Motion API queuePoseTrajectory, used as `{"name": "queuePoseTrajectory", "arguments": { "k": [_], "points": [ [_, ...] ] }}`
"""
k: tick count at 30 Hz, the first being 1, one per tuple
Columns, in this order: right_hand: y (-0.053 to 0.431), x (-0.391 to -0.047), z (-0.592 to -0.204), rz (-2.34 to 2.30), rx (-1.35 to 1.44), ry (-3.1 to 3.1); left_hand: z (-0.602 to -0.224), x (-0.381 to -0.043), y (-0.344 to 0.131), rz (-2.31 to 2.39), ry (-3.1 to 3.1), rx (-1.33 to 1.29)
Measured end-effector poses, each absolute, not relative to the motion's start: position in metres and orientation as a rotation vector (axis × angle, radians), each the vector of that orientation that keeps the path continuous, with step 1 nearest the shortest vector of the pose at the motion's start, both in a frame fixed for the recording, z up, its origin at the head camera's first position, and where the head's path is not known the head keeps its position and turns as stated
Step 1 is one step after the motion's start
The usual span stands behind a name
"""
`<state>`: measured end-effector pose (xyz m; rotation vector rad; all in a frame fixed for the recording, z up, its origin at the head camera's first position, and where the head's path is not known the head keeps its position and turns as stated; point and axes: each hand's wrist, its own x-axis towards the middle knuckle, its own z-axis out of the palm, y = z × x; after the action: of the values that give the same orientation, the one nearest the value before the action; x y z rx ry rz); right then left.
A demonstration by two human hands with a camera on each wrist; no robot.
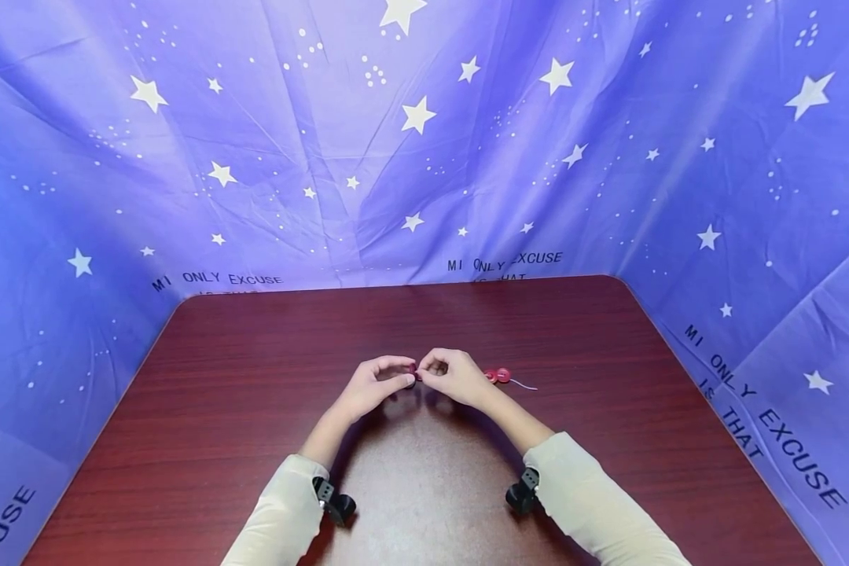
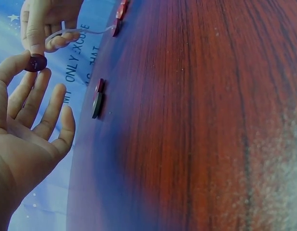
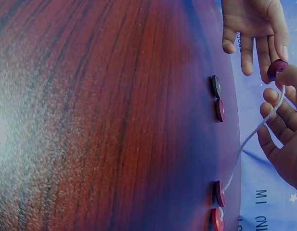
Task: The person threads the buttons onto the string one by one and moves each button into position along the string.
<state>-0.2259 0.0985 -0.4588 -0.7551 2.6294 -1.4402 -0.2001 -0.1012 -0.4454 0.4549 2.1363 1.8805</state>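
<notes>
Left hand (image 1: pixel 369 388), remaining fingers (image 2: pixel 53 111) spread, and right hand (image 1: pixel 457 379) pinched a dark button (image 2: pixel 37 62); string (image 3: pixel 251 134) ran right to red buttons (image 1: pixel 503 376).

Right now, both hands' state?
Left hand: pinching a dark red button.
Right hand: pinching the white cord at that button.

Head view: bright | glare on near tabletop (image 1: pixel 424 487) | wrist views: dimmer, bluish
</notes>
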Motion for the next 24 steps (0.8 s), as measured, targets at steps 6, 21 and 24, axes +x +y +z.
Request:
{"name": "queuePoseTrajectory", "arguments": {
  "k": [6,21,24],
  "points": [
    [0.0985,-0.2262,-0.4591,-1.45,-0.777,2.63,-0.4447,-0.2003,-0.1003,1.856,2.167,0.439],
    [0.0983,-0.2278,-0.456,-1.523,-0.711,2.532,-0.4449,-0.1976,-0.0941,1.898,2.382,0.515],
    [0.0986,-0.2277,-0.4547,-1.574,-0.67,2.464,-0.4436,-0.1961,-0.0912,1.875,2.46,0.548]
  ]
}}
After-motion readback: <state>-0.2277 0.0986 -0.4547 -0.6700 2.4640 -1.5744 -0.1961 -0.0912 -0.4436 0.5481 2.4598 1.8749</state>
